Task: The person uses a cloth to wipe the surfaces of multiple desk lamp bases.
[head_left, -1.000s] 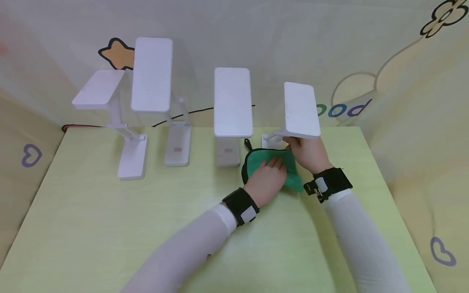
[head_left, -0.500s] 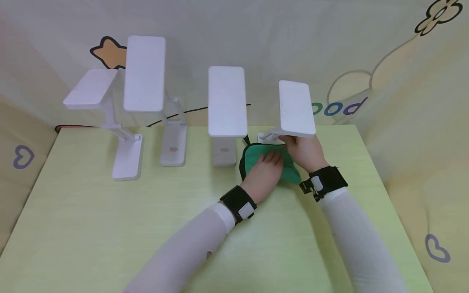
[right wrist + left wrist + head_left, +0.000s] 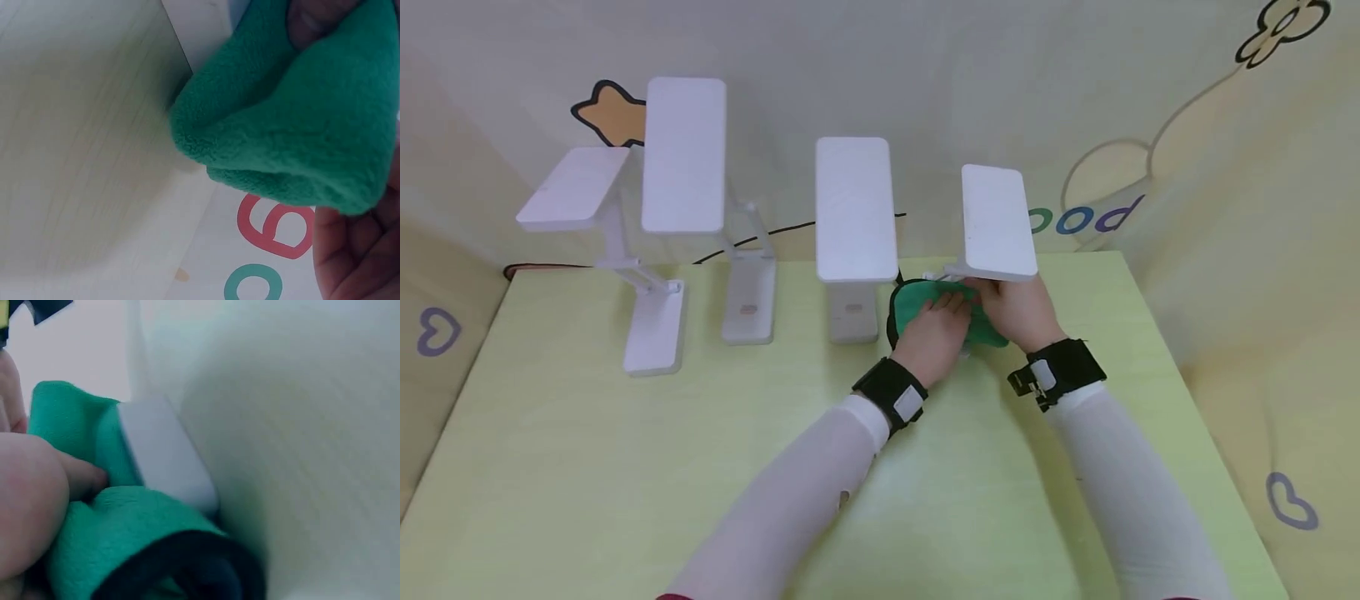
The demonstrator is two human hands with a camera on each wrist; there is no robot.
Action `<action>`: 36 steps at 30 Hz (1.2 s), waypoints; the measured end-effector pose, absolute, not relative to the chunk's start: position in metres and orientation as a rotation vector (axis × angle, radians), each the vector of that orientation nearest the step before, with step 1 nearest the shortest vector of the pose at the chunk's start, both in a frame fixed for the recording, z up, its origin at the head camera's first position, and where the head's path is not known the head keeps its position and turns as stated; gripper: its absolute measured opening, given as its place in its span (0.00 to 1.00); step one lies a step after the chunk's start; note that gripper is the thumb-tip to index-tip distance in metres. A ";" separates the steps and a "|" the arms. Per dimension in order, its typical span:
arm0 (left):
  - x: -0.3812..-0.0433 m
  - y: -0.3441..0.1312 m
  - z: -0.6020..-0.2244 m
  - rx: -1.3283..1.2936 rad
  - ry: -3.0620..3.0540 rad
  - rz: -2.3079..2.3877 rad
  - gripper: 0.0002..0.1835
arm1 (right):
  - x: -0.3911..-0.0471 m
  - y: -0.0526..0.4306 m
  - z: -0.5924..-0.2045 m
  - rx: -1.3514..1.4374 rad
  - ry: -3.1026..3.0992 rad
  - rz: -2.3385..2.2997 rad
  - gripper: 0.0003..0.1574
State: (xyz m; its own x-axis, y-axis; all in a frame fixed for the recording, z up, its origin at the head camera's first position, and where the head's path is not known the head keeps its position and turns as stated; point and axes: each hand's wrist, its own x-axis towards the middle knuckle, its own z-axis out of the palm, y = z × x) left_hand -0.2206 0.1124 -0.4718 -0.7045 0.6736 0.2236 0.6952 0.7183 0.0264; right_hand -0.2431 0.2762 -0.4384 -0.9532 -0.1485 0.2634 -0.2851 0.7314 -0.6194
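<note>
A green cloth [image 3: 917,296] with black edging is wrapped over the base of the rightmost white desk lamp [image 3: 997,218]. My left hand [image 3: 934,342] holds the cloth against that base, its thumb pushed into a fold. Part of the lamp base [image 3: 165,456] shows beside the cloth in the left wrist view. My right hand [image 3: 1021,315] grips the same lamp below its head; the exact spot is hidden. In the right wrist view, curled fingers [image 3: 353,250] appear behind the cloth, and a corner of the base [image 3: 197,28] juts out above it.
Three more white desk lamps stand in a row leftward: one close by [image 3: 856,208], a taller one [image 3: 683,154] and one with a turned head [image 3: 574,187]. A patterned curtain [image 3: 925,75] hangs behind the pale table [image 3: 737,433]. A black cord [image 3: 790,227] runs along the back.
My left hand and the cloth have moved back along the lamp base, and its front end now peeks out. My right hand stays at the lamp. The head view has shifted slightly right.
</note>
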 end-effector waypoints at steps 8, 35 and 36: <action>-0.193 0.110 -0.477 -1.026 -2.734 -0.043 0.19 | -0.243 0.277 -0.442 0.308 -2.758 1.107 0.18; -0.186 0.113 -0.473 -1.023 -2.756 0.065 0.19 | -0.242 0.275 -0.440 0.341 -2.765 1.073 0.20; -0.179 0.112 -0.473 -1.021 -2.755 0.083 0.19 | -0.241 0.275 -0.440 0.334 -2.767 1.093 0.20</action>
State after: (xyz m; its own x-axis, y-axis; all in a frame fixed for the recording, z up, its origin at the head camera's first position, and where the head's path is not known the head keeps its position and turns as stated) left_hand -0.1795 0.1119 -0.4726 -0.7405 0.6504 0.1689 0.6391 0.7594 -0.1221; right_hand -0.2415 0.2748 -0.4402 -0.9644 -0.1513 0.2168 -0.2586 0.7103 -0.6547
